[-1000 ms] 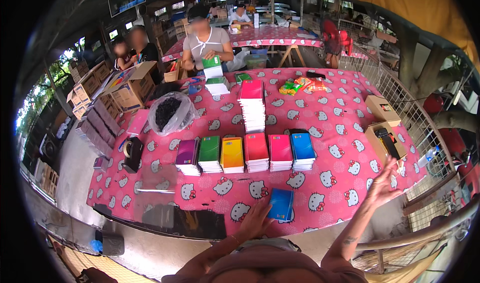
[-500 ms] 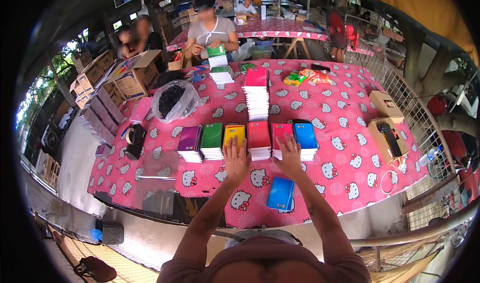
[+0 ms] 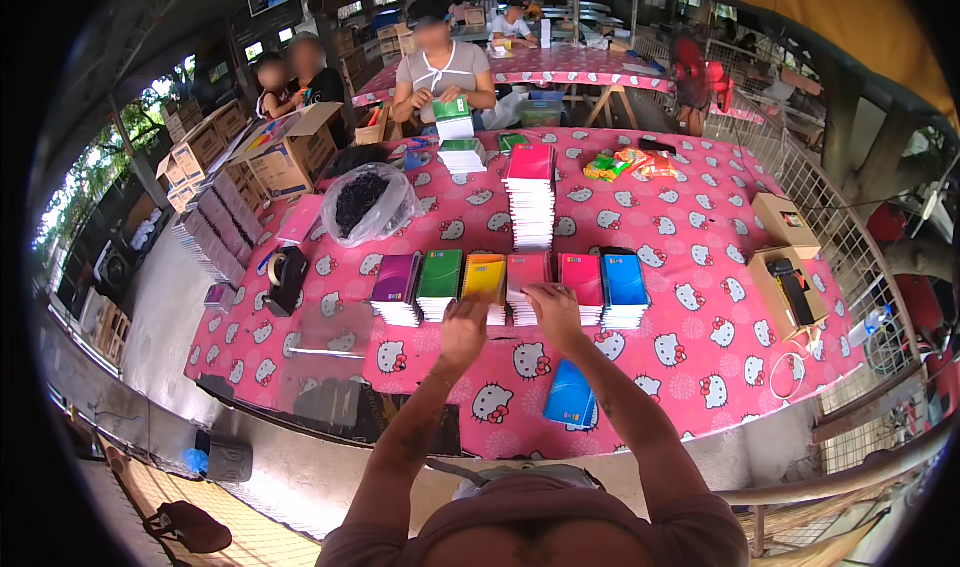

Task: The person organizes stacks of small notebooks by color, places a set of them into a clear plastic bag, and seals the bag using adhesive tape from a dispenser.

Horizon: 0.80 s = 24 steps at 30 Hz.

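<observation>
Closest lies a blue notebook [image 3: 570, 395]. The left hand [image 3: 465, 331] is by a yellow notebook pile [image 3: 484, 275], the right hand [image 3: 556, 313] by a red pile [image 3: 527, 270]; I can't tell their grip. Beyond, a brown cardboard box [image 3: 771, 295] holds something black [image 3: 797, 292]; a clear plastic bag [image 3: 398, 205], black stuff [image 3: 361, 205].

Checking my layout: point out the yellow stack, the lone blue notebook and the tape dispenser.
Yellow stack [image 3: 486, 271], head view, top cover.
Lone blue notebook [image 3: 570, 394], head view, cover.
Tape dispenser [image 3: 288, 290], head view, black body.

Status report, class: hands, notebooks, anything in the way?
Left hand at yellow stack; right hand at red stack. Loose blue notebook nearer the body. Nothing visibly blocking either hand.
</observation>
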### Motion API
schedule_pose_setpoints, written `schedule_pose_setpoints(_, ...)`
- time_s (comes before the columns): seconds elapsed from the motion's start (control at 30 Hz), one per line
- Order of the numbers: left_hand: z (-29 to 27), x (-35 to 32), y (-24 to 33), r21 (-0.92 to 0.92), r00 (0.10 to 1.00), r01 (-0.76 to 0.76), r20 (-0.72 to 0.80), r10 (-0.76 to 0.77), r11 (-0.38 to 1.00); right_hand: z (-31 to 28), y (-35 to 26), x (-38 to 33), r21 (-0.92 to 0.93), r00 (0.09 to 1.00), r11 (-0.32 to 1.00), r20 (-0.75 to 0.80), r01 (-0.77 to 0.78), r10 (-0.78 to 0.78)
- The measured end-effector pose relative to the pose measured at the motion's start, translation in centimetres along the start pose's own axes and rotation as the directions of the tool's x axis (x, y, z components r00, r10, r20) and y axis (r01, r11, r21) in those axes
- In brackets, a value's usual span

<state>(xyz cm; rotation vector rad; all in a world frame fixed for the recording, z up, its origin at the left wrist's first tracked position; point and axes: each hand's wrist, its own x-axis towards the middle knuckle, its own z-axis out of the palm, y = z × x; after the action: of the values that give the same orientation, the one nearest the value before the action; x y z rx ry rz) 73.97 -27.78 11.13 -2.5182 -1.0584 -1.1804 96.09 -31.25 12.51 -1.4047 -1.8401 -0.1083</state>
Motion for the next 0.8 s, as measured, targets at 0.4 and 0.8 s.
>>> schedule_pose_setpoints(0.4,-11.2,4.7,5.0,-0.707,0.856,0.516,0.400,-0.327,0.485,-11.4,-5.0,-11.1,0.216,0.933,0.959,-0.270,-0.184,0.240)
schedule_pose_setpoints(0.8,3.0,-0.9,12.1,-0.326,0.650,0.478,0.756,-0.079,0.816,-9.7,-3.2,-15.0,0.347,0.818,0.792,-0.105,-0.503,0.565)
